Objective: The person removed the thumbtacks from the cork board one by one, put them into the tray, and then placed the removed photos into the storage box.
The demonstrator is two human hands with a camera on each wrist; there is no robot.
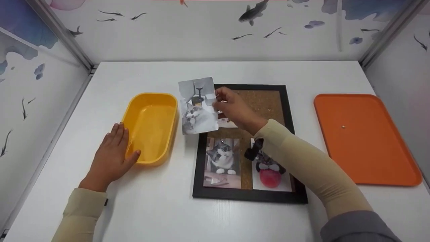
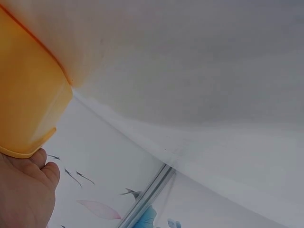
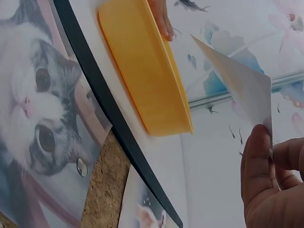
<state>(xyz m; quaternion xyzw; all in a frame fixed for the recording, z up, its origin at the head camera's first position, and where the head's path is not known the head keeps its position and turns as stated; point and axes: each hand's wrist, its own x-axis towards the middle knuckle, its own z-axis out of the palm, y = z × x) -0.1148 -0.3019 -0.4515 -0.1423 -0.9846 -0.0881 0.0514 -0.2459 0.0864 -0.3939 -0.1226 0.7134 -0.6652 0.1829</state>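
Note:
My right hand (image 1: 237, 111) pinches the right edge of a cat photo (image 1: 198, 114), thumb against fingers. The photo is raised over the upper left of a black-framed cork board (image 1: 265, 101), overhanging its left side. In the right wrist view this photo (image 3: 242, 90) is nearly edge-on. Two cat photos lie on the board's lower half: one with a grey-and-white cat (image 1: 221, 161), a pin (image 3: 82, 167) near its top edge, and one with a pink ball (image 1: 270, 176), partly hidden by my right forearm. My left hand (image 1: 112, 153) rests on the near-left rim of a yellow tub (image 1: 151, 131), fingers straight.
An orange tray (image 1: 362, 148) lies at the right with a small pin (image 1: 343, 127) on it. Another picture (image 1: 228, 123) shows partly beneath my right hand on the board. White panels with painted fish (image 1: 253, 12) enclose the white table (image 1: 147, 208) at the back and sides.

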